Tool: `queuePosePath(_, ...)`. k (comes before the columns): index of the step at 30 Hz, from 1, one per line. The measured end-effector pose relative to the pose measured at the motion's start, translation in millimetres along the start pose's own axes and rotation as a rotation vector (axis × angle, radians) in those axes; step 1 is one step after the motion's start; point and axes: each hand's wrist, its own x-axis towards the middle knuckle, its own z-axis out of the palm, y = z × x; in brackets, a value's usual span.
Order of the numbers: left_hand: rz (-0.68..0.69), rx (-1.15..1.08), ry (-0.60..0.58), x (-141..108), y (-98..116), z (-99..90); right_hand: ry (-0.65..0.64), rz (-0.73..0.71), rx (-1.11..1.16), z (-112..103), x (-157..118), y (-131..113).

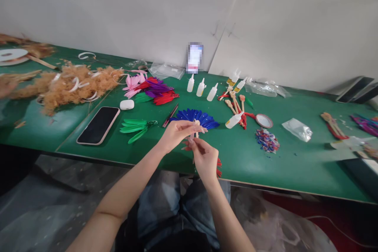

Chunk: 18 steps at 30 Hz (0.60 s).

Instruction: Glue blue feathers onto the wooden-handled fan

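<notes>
Just above the table's front part, a fan of blue feathers (203,118) spreads out beyond my fingertips, with a pale knobbed stick (197,123) at its base. My left hand (177,133) is closed, its fingers pinching at the stick near the feathers. Closer to me, my right hand (204,156) is closed with fingertips pressed together at the lower part of the stick; the exact grip is partly hidden. Red fringe (219,167) shows beside my right wrist. Tweezers (170,115) lie left of the blue feathers, and a white glue bottle (234,120) lies to the right.
Green feathers (134,128), a phone (99,125) and a white earbud case (126,104) lie leftward. Several glue bottles (201,87) stand behind. Knobbed sticks (236,106), a small round dish (264,121) and colourful bits (267,140) are rightward. Another person's hand (7,86) blurs at far left.
</notes>
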Motion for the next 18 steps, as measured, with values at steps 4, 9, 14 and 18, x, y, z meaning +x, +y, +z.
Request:
queuePosePath(4,0.014,-0.031,0.001,-0.3,-3.6,-0.3,-0.001,-0.025,0.003,1.2,1.2,0.1)
queuePosePath(9,-0.016,-0.049,-0.012,-3.2,-11.0,-0.9,0.009,-0.042,0.023,2.1,1.5,0.6)
queuePosePath(14,-0.073,-0.076,0.006,-9.5,-15.5,2.8,0.039,-0.067,-0.005,2.6,1.2,-1.8)
queuePosePath(18,-0.03,-0.055,0.031,-12.1,-17.6,4.7,0.011,-0.021,0.011,3.7,1.3,-1.0)
